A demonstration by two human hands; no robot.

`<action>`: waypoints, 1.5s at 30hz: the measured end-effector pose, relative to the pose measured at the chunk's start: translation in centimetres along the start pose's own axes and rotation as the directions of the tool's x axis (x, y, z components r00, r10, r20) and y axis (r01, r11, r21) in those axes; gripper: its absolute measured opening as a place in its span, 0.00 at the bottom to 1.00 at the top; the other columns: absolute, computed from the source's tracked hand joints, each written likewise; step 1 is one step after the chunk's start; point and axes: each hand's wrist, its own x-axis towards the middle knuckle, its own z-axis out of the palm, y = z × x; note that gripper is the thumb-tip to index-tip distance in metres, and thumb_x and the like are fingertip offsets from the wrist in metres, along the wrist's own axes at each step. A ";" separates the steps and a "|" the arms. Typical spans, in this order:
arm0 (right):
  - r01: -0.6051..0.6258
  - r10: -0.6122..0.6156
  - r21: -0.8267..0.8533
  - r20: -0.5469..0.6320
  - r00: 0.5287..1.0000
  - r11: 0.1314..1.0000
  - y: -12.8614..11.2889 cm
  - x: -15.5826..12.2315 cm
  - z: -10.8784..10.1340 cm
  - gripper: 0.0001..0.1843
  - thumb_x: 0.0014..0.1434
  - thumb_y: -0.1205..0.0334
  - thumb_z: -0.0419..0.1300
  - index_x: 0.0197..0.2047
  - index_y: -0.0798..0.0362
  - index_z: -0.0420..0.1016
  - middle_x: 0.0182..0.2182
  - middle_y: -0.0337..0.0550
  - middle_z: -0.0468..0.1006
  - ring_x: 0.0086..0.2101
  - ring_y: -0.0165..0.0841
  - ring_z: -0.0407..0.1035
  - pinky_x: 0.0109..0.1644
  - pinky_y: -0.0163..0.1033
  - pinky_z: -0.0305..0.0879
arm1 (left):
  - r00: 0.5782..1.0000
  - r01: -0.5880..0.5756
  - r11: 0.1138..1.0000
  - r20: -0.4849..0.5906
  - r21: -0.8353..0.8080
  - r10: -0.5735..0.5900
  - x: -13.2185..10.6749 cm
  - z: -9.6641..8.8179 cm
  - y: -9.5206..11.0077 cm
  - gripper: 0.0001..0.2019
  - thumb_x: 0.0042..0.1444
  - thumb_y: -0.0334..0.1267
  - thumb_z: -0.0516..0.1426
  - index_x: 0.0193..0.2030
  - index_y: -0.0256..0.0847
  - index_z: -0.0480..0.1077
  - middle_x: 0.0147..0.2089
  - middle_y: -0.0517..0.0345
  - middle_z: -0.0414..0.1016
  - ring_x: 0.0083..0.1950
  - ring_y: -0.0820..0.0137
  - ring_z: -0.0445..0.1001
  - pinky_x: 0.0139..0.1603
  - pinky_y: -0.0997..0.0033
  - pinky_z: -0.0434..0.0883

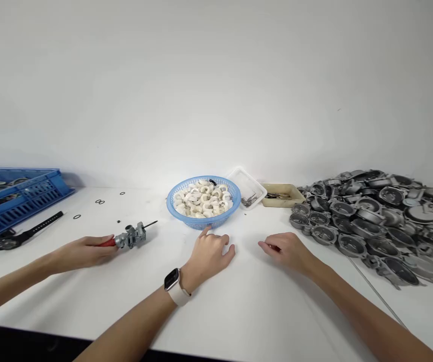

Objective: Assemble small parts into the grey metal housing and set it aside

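We count three hands. Our left hand [208, 254], the one wearing a watch [171, 279], lies just in front of the one blue basket [201, 218] of white pieces, fingers loosely spread and holding nothing. Our right hand [287, 251] is right of the basket with its fingers curled together; we cannot tell whether they pinch anything. A third hand [88, 250], another person's, grips a red-handled tool [127, 237] left of the basket. Further left are four black rings [99, 202] and one blue crate [16, 198], cut off at the edge. The grey castings [370, 221] to the right are too heaped to count.
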 end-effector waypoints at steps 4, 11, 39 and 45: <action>-0.009 0.009 0.004 0.002 1.000 1.000 0.0 0.0 0.0 0.26 0.71 0.57 0.50 0.21 0.54 0.53 0.17 0.34 0.54 0.21 0.27 0.45 0.28 0.37 0.43 | 1.000 0.005 1.000 0.001 0.001 -0.005 0.0 -0.1 0.0 0.15 0.63 0.41 0.53 0.25 0.42 0.62 0.21 0.63 0.70 0.24 0.70 0.70 0.62 0.52 0.65; -0.008 0.008 0.007 -0.002 1.000 1.000 0.1 -0.1 0.1 0.25 0.71 0.57 0.51 0.21 0.53 0.53 0.17 0.34 0.54 0.21 0.27 0.45 0.28 0.37 0.43 | 1.000 0.010 1.000 0.005 -0.028 -0.010 0.0 -0.1 0.1 0.14 0.64 0.41 0.52 0.26 0.42 0.64 0.21 0.63 0.71 0.24 0.70 0.71 0.60 0.52 0.66; 0.153 -0.154 -0.015 -0.044 0.987 0.988 -1.5 -1.3 -1.3 0.16 0.72 0.66 0.46 0.43 0.53 0.76 0.20 0.36 0.69 0.20 0.28 0.60 0.26 0.36 0.47 | 0.990 0.027 0.979 0.128 0.200 -0.054 -4.3 -7.2 -3.8 0.14 0.68 0.39 0.47 0.35 0.42 0.71 0.30 0.58 0.74 0.32 0.68 0.73 0.40 0.67 0.66; 0.200 -0.210 -0.090 -0.118 0.971 0.976 -2.1 -1.3 -1.8 0.29 0.62 0.80 0.40 0.57 0.53 0.72 0.36 0.41 0.77 0.20 0.25 0.61 0.21 0.35 0.49 | 0.917 0.349 0.880 0.076 0.323 -0.392 -7.7 -13.9 -11.8 0.26 0.59 0.49 0.56 0.63 0.44 0.64 0.61 0.46 0.68 0.51 0.56 0.75 0.45 0.62 0.71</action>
